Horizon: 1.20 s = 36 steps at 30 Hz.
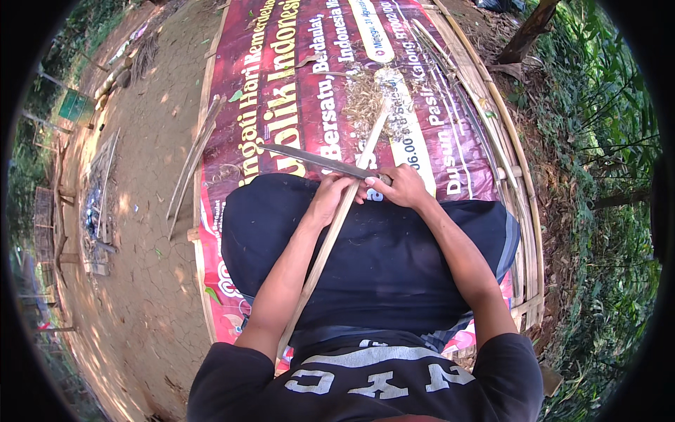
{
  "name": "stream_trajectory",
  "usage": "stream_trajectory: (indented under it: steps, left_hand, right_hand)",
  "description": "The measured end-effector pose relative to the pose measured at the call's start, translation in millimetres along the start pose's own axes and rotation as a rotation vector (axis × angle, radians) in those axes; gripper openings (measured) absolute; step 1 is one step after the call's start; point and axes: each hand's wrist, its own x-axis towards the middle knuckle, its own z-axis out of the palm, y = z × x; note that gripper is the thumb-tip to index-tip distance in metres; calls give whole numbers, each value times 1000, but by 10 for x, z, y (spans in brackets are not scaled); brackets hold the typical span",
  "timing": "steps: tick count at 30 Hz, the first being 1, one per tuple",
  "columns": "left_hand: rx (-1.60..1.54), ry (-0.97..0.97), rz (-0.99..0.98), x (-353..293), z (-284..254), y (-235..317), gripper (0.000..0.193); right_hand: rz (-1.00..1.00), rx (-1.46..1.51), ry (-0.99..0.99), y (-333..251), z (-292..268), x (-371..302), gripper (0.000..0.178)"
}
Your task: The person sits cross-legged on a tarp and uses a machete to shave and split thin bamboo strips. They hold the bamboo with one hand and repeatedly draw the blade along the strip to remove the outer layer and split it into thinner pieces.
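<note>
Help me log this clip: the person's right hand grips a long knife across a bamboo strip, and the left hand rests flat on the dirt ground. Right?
Not quite. In the head view, the left hand holds the bamboo strip over the lap, not on the dirt. The right hand does grip the long knife across the strip.

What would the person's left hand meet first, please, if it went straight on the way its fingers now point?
Probably the knife: the left hand, gripping the bamboo strip, points up and forward, and the blade lies right across that line. Depth is unclear.

It was an outdoor rural work spot: beyond the hands lay a printed banner over a bamboo platform, flanked by bare dirt ground and green undergrowth.
</note>
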Motion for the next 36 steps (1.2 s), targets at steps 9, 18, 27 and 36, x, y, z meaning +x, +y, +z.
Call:
stream_trajectory:
  steps: [9, 18, 27, 36]
  left_hand:
    - [327, -189, -227, -413, -43, 338, 38]
    - [-129, 9, -137, -238, 200, 91, 31]
    - [87, 104, -114, -314, 250, 75, 40]
    - [45, 79, -98, -460, 145, 127, 39]
  right_hand:
    - [25, -21, 106, 208, -17, 63, 69]
    - [-213, 0, 87, -20, 59, -14, 64]
    - [-270, -82, 141, 43, 96, 3, 63]
    - [-86, -202, 228, 520, -72, 167, 66]
